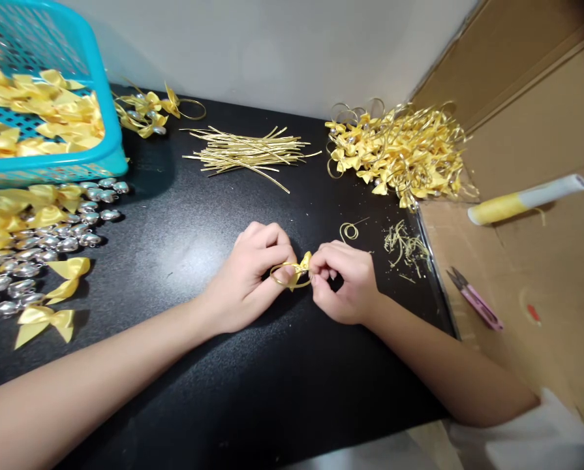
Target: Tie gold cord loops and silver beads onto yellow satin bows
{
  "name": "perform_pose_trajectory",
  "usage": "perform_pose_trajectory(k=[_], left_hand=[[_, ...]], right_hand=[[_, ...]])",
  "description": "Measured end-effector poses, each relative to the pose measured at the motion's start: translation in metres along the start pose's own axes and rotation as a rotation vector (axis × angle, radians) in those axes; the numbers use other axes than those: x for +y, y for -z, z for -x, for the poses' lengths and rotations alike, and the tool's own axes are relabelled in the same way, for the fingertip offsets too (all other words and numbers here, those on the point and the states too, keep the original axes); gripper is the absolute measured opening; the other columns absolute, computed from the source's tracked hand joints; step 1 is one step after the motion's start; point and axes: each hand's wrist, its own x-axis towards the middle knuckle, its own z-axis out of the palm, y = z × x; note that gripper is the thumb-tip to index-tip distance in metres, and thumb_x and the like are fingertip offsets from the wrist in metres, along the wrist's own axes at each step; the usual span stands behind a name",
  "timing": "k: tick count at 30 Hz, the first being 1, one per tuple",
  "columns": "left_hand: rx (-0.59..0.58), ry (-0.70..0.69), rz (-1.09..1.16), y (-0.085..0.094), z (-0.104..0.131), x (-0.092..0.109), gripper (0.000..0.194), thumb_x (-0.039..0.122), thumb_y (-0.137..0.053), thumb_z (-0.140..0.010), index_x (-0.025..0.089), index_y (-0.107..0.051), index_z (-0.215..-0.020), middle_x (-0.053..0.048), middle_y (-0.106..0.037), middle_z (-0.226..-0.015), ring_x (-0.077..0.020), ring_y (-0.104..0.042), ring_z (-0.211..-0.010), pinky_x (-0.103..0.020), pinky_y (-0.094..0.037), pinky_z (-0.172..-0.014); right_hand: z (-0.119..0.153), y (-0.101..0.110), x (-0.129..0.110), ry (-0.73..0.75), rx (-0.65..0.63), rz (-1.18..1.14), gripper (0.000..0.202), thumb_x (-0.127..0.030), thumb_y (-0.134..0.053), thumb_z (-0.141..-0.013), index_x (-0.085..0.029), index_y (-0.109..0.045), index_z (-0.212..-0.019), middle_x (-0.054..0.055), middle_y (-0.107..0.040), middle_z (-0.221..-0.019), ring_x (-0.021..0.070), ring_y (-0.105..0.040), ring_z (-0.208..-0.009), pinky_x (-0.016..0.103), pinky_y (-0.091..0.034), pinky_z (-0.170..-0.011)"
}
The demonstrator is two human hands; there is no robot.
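Over the middle of the black table, my left hand [255, 274] pinches a yellow ribbon bow [305, 262] that has a gold wire ring [299, 285] attached. My right hand [345, 277] is closed at the ring's right side, thumb and fingertips pressed together by the bow. Whatever lies between those fingertips is too small to make out; it may be the wire's end. Beyond my hands lies a bundle of straight gold wires [247, 150]. A small coil of thin gold wire [349, 230] rests just past my right hand.
A turquoise basket [106, 140] of yellow bows stands at the left, with silver beads [69, 243] and loose bows [47, 321] before it. Bows with rings [394, 150] are heaped at the back right. Wire scraps [406, 247], pink snips [476, 300] and a yellow-white roll [526, 199] lie rightward.
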Motion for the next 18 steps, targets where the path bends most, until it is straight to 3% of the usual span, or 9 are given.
perform_pose_trajectory(k=[6, 9, 12, 18], left_hand=[[0.041, 0.011, -0.14, -0.003, 0.001, 0.006, 0.027, 0.029, -0.043, -0.095, 0.019, -0.055, -0.073, -0.004, -0.052, -0.085, -0.0204, -0.046, -0.083, -0.038, -0.032, -0.078], [0.23, -0.038, -0.36, -0.004, 0.003, 0.009, 0.014, 0.031, -0.054, -0.086, 0.02, -0.056, -0.078, -0.006, -0.052, -0.088, -0.0236, -0.047, -0.085, -0.042, -0.033, -0.077], [0.422, -0.156, -0.59, -0.006, 0.007, 0.011, 0.016, 0.035, -0.066, -0.078, 0.022, -0.058, -0.075, -0.008, -0.051, -0.09, -0.0262, -0.048, -0.085, -0.046, -0.031, -0.078], [0.352, -0.108, -0.663, -0.008, 0.01, 0.012, 0.016, 0.038, -0.064, -0.083, 0.025, -0.068, -0.075, -0.009, -0.054, -0.09, -0.0282, -0.05, -0.086, -0.049, -0.032, -0.08]], right_hand=[[0.002, -0.002, 0.0, 0.009, -0.008, 0.066, 0.014, -0.014, -0.053, -0.076, -0.018, -0.047, -0.064, -0.006, -0.043, -0.054, 0.0074, -0.039, -0.051, 0.024, -0.033, -0.057], [0.002, -0.004, 0.0, 0.044, 0.037, 0.09, 0.021, -0.011, -0.052, -0.081, -0.018, -0.046, -0.062, -0.006, -0.044, -0.053, 0.0076, -0.04, -0.05, 0.025, -0.033, -0.058], [0.002, -0.006, 0.0, 0.053, 0.11, 0.139, 0.022, -0.012, -0.053, -0.083, -0.019, -0.047, -0.062, -0.005, -0.045, -0.052, 0.0082, -0.04, -0.05, 0.025, -0.034, -0.057], [0.004, -0.009, 0.0, 0.079, 0.179, 0.215, 0.023, -0.014, -0.053, -0.083, -0.02, -0.047, -0.062, -0.005, -0.047, -0.052, 0.0093, -0.041, -0.05, 0.026, -0.036, -0.056]])
